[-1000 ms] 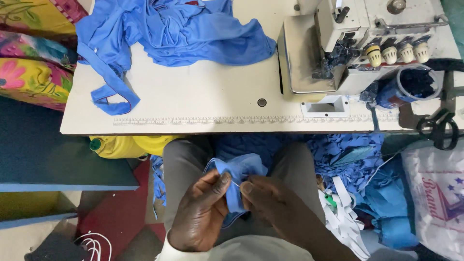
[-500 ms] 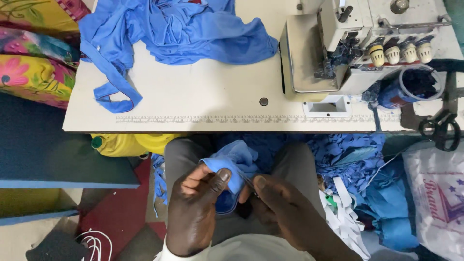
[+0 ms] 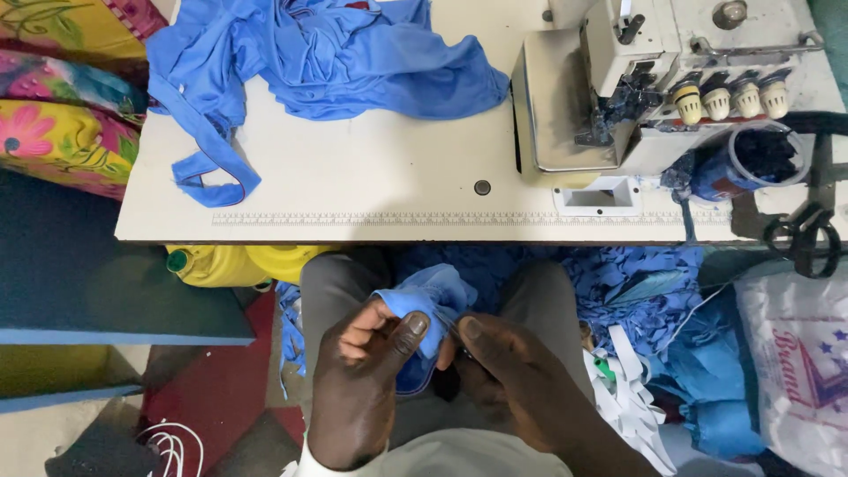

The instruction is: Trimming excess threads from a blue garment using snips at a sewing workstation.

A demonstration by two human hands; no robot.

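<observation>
We hold a small piece of blue fabric [image 3: 430, 305] over our lap, below the near edge of the sewing table [image 3: 353, 190], bunched up between both hands. Our left hand [image 3: 358, 389] is closed on it, thumb pressed against the cloth and fingers curled under it; our right hand [image 3: 512, 375] pinches the same piece from the other side, its thumb tip just beside the left thumb, and something small and dark sits between the fingers there, too hidden for us to tell what it is. Beneath the hands we see our grey trousers [image 3: 340, 283]. Under the table, a heap of blue fabric scraps [image 3: 618, 283] lies to our right, with white strips [image 3: 632, 393] on top of it nearer us, and a white plastic bag [image 3: 799, 362] stands at the far right, its contents out of sight. To our left under the table edge lies a yellow plastic container [image 3: 238, 263] with a green cap; we cannot see what is in it. On the table top, a large blue garment [image 3: 336, 62] is spread in a loose pile, one strap trailing toward the near edge. The overlock sewing machine [image 3: 654, 79] stands at the right end, and just beside it a round tub [image 3: 760, 157] holds dark and blue cloth cuttings. Black scissors [image 3: 804, 238] hang over the table's right near corner. Bright flowered fabric [image 3: 57, 106] lies off the left end.
</observation>
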